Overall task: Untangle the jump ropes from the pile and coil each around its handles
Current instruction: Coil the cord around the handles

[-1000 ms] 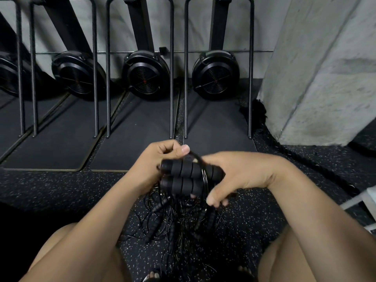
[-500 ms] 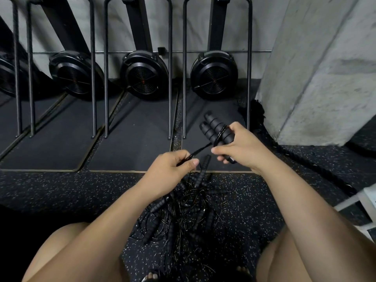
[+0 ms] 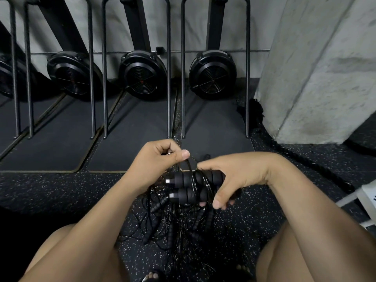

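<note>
My right hand [image 3: 234, 178] grips two black ribbed jump-rope handles [image 3: 186, 187] held side by side and level, their silver-tipped ends pointing left. Thin black cord [image 3: 200, 182] is wound in several turns around the middle of both handles. My left hand [image 3: 160, 159], just above and left of the handles, pinches that cord between thumb and curled fingers; the cord runs down from it onto the handles. Below the hands a tangled pile of jump ropes [image 3: 175, 226] with several black handles lies on the speckled floor between my knees.
Three black fan machines [image 3: 211, 74] stand on dark mats [image 3: 134, 137] behind tall metal frames [image 3: 168, 68] ahead. A concrete pillar [image 3: 317, 68] rises at the right. A thick black rope [image 3: 317, 169] lies along the floor at the right, near a white object [image 3: 366, 194].
My right hand brought the paired handles back down from the upper right and turned them level. My left hand rose above them with the cord, adding a turn around the handles.
</note>
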Demonstrator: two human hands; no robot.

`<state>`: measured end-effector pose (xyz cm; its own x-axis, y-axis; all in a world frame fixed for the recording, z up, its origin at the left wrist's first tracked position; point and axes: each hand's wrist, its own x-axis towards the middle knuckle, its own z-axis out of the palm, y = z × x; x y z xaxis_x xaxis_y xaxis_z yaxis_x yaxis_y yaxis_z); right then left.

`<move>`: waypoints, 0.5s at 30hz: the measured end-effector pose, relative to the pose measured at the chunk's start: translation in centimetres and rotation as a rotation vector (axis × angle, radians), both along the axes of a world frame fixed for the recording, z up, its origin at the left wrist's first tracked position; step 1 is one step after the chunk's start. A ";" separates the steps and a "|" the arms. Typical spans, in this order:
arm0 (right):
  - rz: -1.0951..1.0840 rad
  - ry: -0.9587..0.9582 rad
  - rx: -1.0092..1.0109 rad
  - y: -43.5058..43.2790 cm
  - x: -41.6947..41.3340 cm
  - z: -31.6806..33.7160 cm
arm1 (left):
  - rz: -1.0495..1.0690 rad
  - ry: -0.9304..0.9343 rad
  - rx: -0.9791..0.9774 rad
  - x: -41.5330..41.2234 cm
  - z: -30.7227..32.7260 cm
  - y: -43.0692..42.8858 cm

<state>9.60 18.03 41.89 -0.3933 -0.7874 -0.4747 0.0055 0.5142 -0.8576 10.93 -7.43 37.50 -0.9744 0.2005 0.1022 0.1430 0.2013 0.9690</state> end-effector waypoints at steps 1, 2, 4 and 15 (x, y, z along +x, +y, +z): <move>0.002 -0.015 -0.065 0.1 0.1 0.5 | -0.017 -0.028 0.076 0.0 0.0 0.0; -0.007 -0.026 -0.130 0.2 0.1 0.7 | -0.033 -0.049 0.144 0.0 0.1 0.0; -0.060 -0.049 -0.256 0.3 0.0 1.0 | -0.024 -0.055 0.211 0.0 0.1 0.4; -0.724 0.043 -0.482 -0.2 -1.8 -0.2 | -0.013 -0.113 -0.094 0.1 -1.6 1.8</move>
